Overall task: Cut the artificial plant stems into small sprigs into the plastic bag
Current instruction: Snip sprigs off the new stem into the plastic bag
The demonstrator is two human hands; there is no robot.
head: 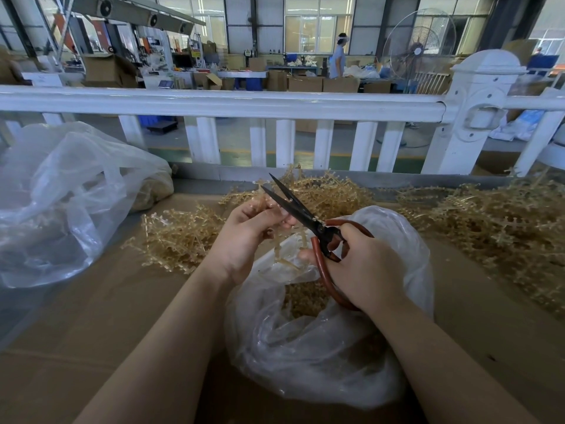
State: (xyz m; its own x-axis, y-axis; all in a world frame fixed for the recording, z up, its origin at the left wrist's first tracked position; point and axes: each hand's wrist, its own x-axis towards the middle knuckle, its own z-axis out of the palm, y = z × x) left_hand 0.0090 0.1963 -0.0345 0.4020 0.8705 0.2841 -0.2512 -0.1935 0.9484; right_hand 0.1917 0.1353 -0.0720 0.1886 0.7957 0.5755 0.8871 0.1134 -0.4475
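My left hand (244, 237) pinches a tan artificial plant stem (279, 249) above the open clear plastic bag (321, 341); part of the stem hangs down toward the bag's mouth. My right hand (363, 270) grips the red-handled scissors (305, 218), whose black blades are spread apart and point up and to the left beside my left fingers. Cut tan sprigs (302, 298) lie inside the bag. Loose stems are heaped on the cardboard surface: one pile at left (180, 237), one behind my hands (330, 191), a large one at right (495, 221).
A second, crumpled plastic bag (61, 203) holding some sprigs sits at the far left. The brown cardboard tabletop (122, 316) spreads under everything. A white railing (244, 102) runs across behind it. Beyond stand boxes, a fan (419, 47) and a person (337, 56).
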